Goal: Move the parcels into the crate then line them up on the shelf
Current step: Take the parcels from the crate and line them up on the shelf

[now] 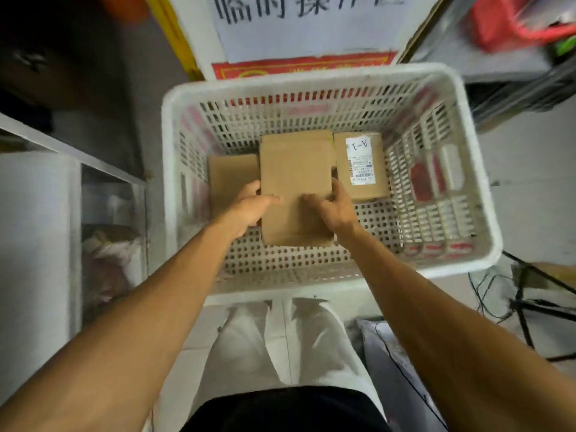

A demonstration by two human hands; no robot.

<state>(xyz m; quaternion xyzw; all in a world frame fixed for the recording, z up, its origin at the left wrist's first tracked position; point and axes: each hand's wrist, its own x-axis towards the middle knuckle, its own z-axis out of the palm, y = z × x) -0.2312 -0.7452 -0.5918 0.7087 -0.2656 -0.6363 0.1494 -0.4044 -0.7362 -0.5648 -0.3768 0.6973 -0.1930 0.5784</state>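
Parcel in hand (296,182): a plain brown cardboard box, held inside the white perforated crate (311,78), at the centre of the crate and over its floor (374,219). Its long axis runs away from the person. It cannot be told whether its underside touches the floor.

Left hand (249,208): the arm is extended forward and down, with the forearm bare and angled inward toward the box. The hand grips the left edge of the box. The thumb (269,199) lies flat on the top face, pointing right. The remaining fingers wrap round the side and are mostly hidden.

Right hand (335,208): the arm mirrors the left, extended and angled inward. The hand grips the right edge. The thumb (310,199) presses on the top face, pointing left, just short of the left thumb. The fingers (338,187) are curled against the right side wall of the box.

Other parcels in the crate:
- Labelled parcel (374,169): just right of the held box, against the far part of the floor. It carries a white label (360,160) reading "A-1".
- Third parcel (232,179): left of the held box, which partly covers it.

Surroundings: a white sign (311,29) with large dark characters stands behind the crate. The person's white trousers (280,344) show below it.
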